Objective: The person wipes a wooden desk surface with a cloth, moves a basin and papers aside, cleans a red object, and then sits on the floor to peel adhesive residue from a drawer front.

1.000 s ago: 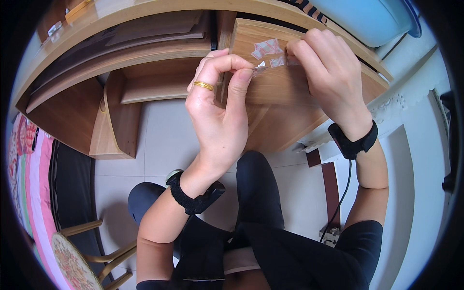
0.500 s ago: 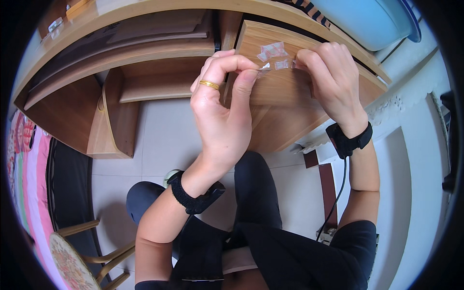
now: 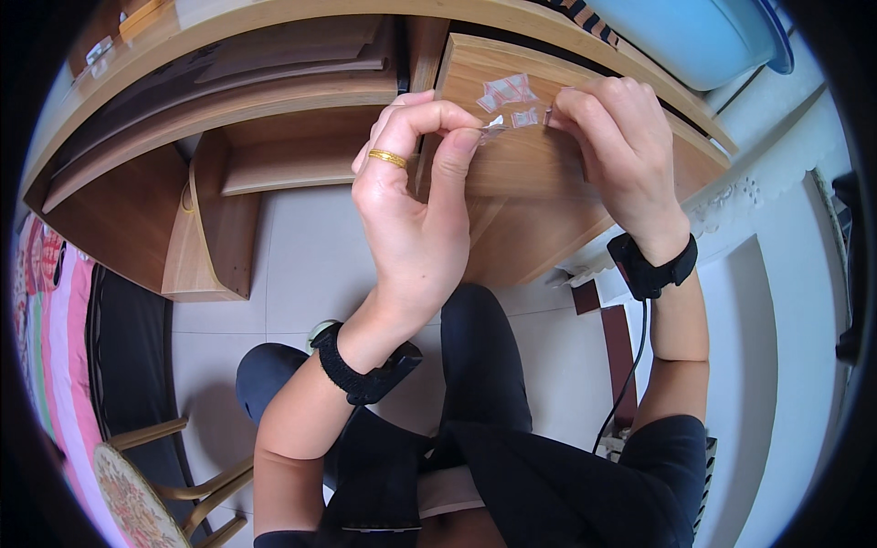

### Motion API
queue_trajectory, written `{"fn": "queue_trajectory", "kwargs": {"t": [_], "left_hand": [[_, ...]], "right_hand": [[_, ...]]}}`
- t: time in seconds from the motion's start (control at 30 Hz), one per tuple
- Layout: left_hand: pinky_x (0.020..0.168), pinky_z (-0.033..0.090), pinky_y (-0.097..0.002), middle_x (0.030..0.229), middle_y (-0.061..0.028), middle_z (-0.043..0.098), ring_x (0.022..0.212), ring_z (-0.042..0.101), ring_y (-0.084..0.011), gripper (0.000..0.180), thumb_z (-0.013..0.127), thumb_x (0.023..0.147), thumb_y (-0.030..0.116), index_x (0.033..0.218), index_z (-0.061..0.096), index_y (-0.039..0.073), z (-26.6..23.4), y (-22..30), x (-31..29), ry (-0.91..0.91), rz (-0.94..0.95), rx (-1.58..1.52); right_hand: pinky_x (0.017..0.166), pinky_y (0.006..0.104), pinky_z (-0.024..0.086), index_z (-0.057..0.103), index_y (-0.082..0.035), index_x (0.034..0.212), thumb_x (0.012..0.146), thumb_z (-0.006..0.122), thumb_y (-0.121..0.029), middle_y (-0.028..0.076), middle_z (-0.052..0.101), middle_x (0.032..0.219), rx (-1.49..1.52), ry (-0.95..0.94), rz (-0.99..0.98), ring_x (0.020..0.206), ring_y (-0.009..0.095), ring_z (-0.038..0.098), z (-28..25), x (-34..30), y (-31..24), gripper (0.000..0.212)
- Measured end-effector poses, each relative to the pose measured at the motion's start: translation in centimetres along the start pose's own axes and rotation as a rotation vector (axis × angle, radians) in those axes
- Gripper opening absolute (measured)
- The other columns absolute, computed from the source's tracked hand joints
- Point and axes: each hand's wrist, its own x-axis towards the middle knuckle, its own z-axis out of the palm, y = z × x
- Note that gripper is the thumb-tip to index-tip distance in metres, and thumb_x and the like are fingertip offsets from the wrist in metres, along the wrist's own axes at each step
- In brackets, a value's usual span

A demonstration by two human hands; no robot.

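Note:
My left hand (image 3: 411, 173), a gold ring on one finger, is closed in a pinch between thumb and forefinger. It grips a small clear plastic piece (image 3: 494, 131) with a white bit at its upper edge. My right hand (image 3: 617, 137) is raised opposite, its fingers pinched together near a thin edge; what they hold is mostly hidden. Between the hands, a larger clear piece with reddish lines (image 3: 509, 89) and a smaller clear piece (image 3: 524, 118) show in front of the wooden panel (image 3: 539, 169). Whether they are stuck to it or joined to the held plastic, I cannot tell.
A wooden desk with open shelves (image 3: 301, 151) spans the left and middle. A blue basin (image 3: 685, 41) sits at the upper right. A chair with a floral seat (image 3: 142, 498) stands lower left, beside a bed with striped bedding (image 3: 68, 338). A white wall bounds the right.
Both hands have shifted slightly left in the picture, along with the clear pieces and the background. The pinches look the same.

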Motion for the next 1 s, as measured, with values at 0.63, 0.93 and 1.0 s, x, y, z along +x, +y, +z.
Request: {"fn": "queue_trajectory", "kwargs": {"t": [0.63, 0.93, 1.0], "left_hand": [[0.085, 0.042, -0.032, 0.087, -0.0056, 0.065, 0.092, 0.054, -0.0214, 0.01, 0.068, 0.082, -0.003, 0.09, 0.066, 0.003, 1.4, 1.6, -3.1, -0.188, -0.183, -0.112], [0.085, 0.039, -0.0338, 0.086, -0.0054, 0.062, 0.091, 0.053, -0.0233, 0.01, 0.067, 0.082, -0.003, 0.088, 0.063, 0.004, 1.2, 1.3, -2.5, -0.29, 0.003, 0.047], [0.086, 0.038, -0.0341, 0.086, -0.0054, 0.061, 0.091, 0.052, -0.024, 0.011, 0.065, 0.083, -0.004, 0.088, 0.061, 0.005, 1.2, 1.1, -2.6, -0.294, 0.051, 0.09]], "right_hand": [[0.072, 0.0239, 0.043, 0.069, -0.003, 0.084, 0.076, 0.075, 0.004, 0.003, 0.058, 0.086, 1.024, 0.254, 0.812, 0.079, 0.013, 0.053, -0.5, -2.8, -7.1, 0.012], [0.067, 0.0244, 0.045, 0.072, -0.005, 0.082, 0.072, 0.077, 0.005, 0.003, 0.057, 0.083, 0.917, 0.243, 0.792, 0.075, 0.013, 0.056, -1.3, -3.1, -7.3, 0.015], [0.065, 0.0246, 0.045, 0.073, -0.006, 0.082, 0.071, 0.077, 0.005, 0.003, 0.057, 0.082, 0.901, 0.279, 0.772, 0.074, 0.013, 0.056, -1.1, -3.0, -7.7, 0.016]]}}
